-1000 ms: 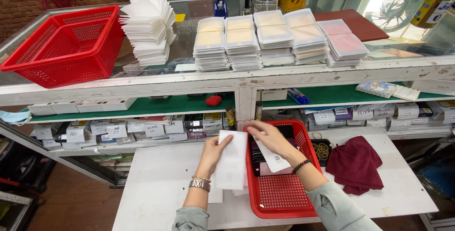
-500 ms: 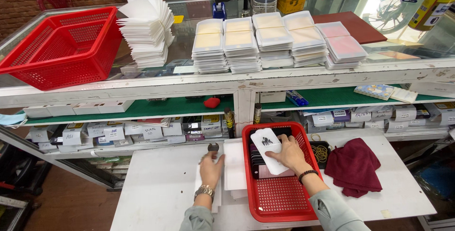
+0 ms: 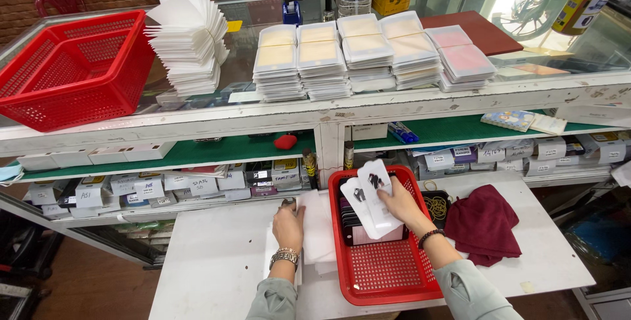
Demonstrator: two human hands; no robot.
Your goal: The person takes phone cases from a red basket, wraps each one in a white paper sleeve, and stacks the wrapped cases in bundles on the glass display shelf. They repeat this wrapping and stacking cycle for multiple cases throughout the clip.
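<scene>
White cases (image 3: 371, 205): now two fanned, lifted higher over red basket (image 3: 384, 274)
Right hand (image 3: 402, 205): closed, gripping cases
Left hand (image 3: 288, 225): open, flat on white sheets (image 3: 319, 234)

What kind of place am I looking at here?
Probably a phone-accessory shop's packing counter. Stacks of flat clear-sleeved packets line the glass counter top, small labelled boxes fill the shelf below, and the right hand holds white phone-shaped packets over a red plastic mesh basket.
</scene>
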